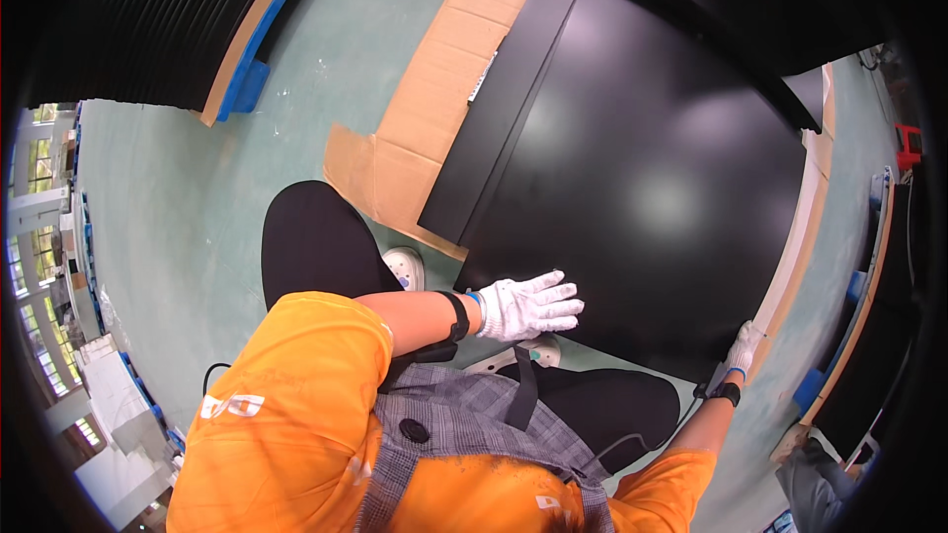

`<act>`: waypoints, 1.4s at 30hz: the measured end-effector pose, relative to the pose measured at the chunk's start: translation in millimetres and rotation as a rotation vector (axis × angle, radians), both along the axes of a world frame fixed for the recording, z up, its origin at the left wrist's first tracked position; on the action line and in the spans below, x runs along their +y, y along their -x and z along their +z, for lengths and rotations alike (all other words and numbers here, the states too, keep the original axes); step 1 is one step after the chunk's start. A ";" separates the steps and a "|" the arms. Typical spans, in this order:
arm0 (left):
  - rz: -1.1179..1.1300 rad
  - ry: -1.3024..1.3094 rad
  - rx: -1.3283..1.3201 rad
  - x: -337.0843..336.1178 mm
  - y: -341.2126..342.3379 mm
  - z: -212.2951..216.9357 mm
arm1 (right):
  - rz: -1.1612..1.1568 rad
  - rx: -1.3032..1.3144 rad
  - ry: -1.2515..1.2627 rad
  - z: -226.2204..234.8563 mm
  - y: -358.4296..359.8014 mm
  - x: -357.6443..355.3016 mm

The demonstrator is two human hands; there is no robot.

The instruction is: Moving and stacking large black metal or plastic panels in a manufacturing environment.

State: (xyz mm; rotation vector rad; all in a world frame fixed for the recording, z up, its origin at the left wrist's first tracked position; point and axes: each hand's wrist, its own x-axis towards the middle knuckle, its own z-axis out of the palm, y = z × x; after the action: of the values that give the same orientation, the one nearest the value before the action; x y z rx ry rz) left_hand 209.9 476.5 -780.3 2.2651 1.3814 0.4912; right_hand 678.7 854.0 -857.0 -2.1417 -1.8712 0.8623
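One black panel (652,197), my left hand (529,307) spread wide, right hand (745,345) at the corner, can't tell that grip tbh.

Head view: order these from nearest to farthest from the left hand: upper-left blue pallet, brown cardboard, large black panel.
From the left hand:
1. Large black panel: ahead-right, overlapped by the hand in view.
2. Brown cardboard: ahead-left, left of the panel.
3. Blue pallet: farthest, upper left.
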 end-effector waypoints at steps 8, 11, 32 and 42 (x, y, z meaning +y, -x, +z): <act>0.178 0.090 0.090 -26.4 15.8 18.9 | -0.233 0.220 0.117 0.5 13.6 -20.0; 0.345 0.176 0.292 -38.4 26.4 39.2 | -0.255 0.116 0.010 21.5 29.4 -28.1; 0.639 0.448 0.418 17.5 70.4 65.1 | -0.141 -0.211 0.079 76.2 74.0 -43.6; 0.638 0.525 0.440 19.7 66.3 62.3 | 0.013 -0.244 -0.027 67.9 66.4 -43.0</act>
State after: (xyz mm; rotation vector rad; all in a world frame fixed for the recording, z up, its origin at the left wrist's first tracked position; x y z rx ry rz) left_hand 143.6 496.2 -718.0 1.5287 2.1562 -0.2028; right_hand 612.4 810.9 -789.1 -2.3106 -1.9953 0.5968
